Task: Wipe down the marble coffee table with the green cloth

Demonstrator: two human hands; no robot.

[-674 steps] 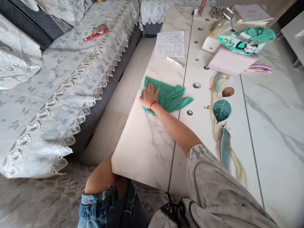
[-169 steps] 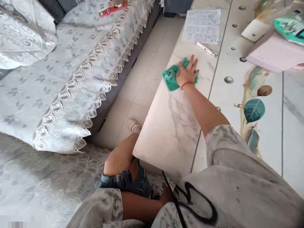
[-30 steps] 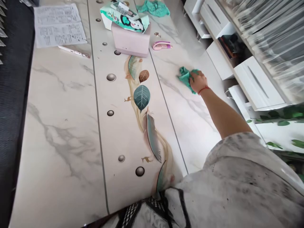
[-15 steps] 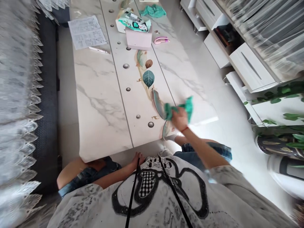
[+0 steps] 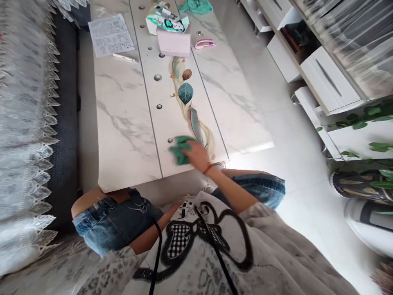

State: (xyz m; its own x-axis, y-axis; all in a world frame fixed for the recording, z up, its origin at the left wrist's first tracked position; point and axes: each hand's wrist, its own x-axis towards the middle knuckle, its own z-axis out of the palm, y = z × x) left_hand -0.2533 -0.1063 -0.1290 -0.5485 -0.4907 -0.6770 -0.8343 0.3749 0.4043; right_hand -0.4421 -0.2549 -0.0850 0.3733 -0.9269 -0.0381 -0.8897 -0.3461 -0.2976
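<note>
Right hand (image 5: 198, 156) lies palm-down on the cloth (image 5: 178, 152) near the table (image 5: 123, 123) edge, elbow bent; the fingers are too blurred to tell their state.

Right hand (image 5: 198, 155): thin red cord bracelet (image 5: 209, 168) on the wrist just behind it. Forearm bare; loose short sleeve (image 5: 260, 213) starts well up the arm from the hand. T-shirt (image 5: 276, 262) is off-white with grey mottling and a black outline graphic with a checked patch (image 5: 178, 241). Two thin black straps (image 5: 156, 250) run down the chest. Blue denim shorts (image 5: 116, 221), faded, with a frayed hem, sit below the left hand (image 5: 177, 204).
</note>
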